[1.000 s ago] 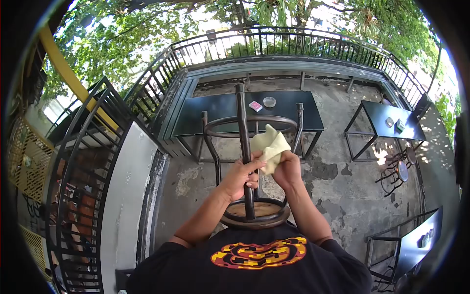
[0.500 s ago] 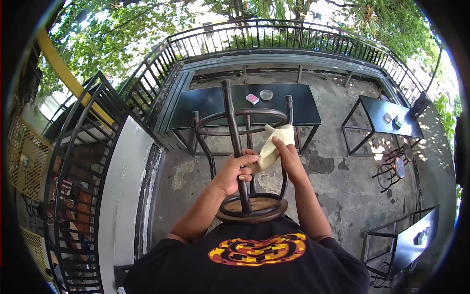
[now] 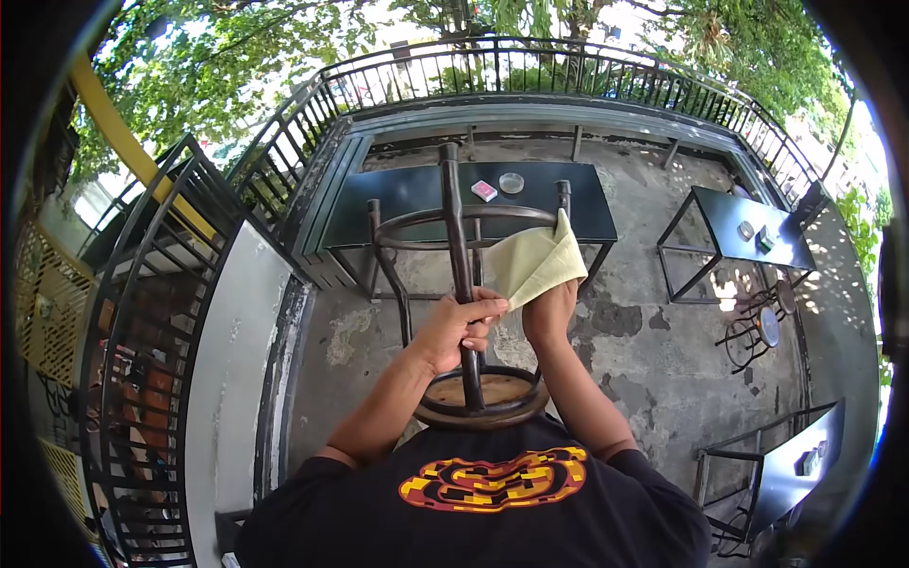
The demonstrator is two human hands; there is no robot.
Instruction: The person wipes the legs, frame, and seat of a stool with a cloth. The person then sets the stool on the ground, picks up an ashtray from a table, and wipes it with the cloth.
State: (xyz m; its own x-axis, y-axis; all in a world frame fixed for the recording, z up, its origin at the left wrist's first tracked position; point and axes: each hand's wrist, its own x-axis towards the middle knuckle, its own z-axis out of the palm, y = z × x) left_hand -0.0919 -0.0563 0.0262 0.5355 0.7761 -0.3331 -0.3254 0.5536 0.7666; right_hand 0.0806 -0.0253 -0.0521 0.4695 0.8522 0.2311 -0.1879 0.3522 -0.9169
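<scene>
A stool (image 3: 455, 237) with dark metal legs and a ring brace is held upside down, its round wooden seat (image 3: 492, 390) resting near my torso. My left hand (image 3: 459, 331) wraps round the nearest leg, low down. A pale yellow cloth (image 3: 538, 263) is spread open against the right side of the stool, over part of the ring and right leg. Its lower corner meets my left fingertips; whether they pinch it I cannot tell. My right hand (image 3: 550, 310) grips the cloth from below, with most of its fingers hidden behind the fabric.
Beyond the stool stands a dark table (image 3: 398, 194) with a pink-and-white card box (image 3: 484, 191) and a glass ashtray (image 3: 511, 183). More tables (image 3: 734, 222) and stools (image 3: 765, 328) are at the right. A low wall (image 3: 227, 350) and black railing (image 3: 156, 360) run along the left.
The cloth was bunched in my right hand and now lies spread out. My right hand has turned and slipped under it. My left hand keeps its hold on the leg.
</scene>
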